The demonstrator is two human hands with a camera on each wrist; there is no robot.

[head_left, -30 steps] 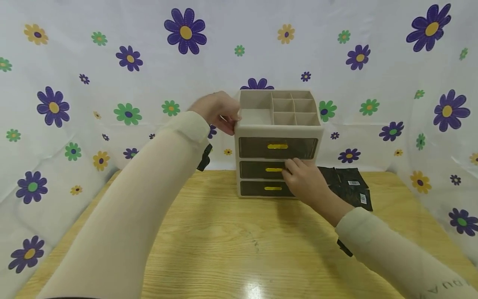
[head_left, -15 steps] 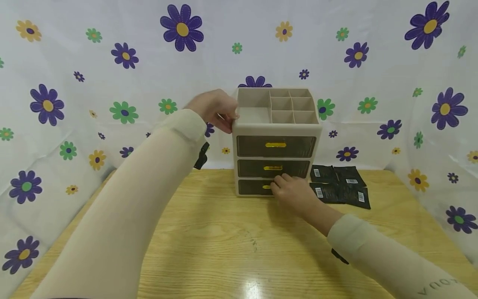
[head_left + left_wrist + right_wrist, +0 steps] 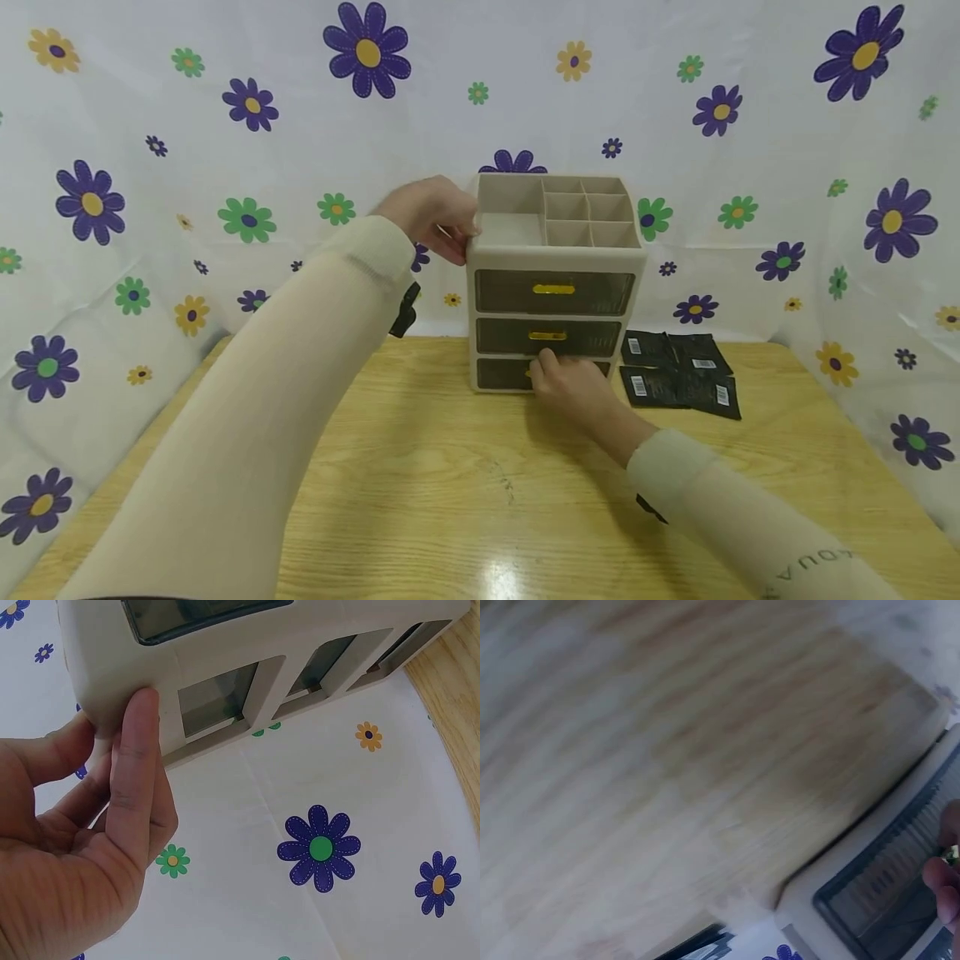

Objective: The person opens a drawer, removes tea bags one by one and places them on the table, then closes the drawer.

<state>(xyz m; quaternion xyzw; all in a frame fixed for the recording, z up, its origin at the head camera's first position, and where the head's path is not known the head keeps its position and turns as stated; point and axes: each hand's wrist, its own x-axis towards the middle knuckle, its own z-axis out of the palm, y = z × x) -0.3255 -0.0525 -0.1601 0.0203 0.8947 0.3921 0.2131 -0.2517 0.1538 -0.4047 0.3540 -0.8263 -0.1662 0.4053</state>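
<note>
A beige drawer organizer (image 3: 555, 259) with three dark, see-through drawers stands upright at the back of the table. At its top left edge my left hand (image 3: 438, 217) pinches the corner. In the left wrist view, thumb and fingers sit on either side of that beige corner. My right hand (image 3: 573, 392) is at the bottom drawer (image 3: 504, 374) and covers most of its gold handle (image 3: 528, 373). The right wrist view has its fingers (image 3: 946, 900) curled at this handle, partly cut off by the frame. All three drawers look pushed in.
Several flat black packets (image 3: 652, 387) with white labels lie right of the organizer on the wooden table (image 3: 420, 492). A flower-patterned white cloth (image 3: 450, 50) hangs close behind and along both sides. Gold handles mark the top drawer (image 3: 495, 292) and middle drawer (image 3: 495, 337).
My right hand has moved down and left, from the middle drawer's handle to the bottom drawer's handle. More black packets show now. The left hand has stayed on the corner.
</note>
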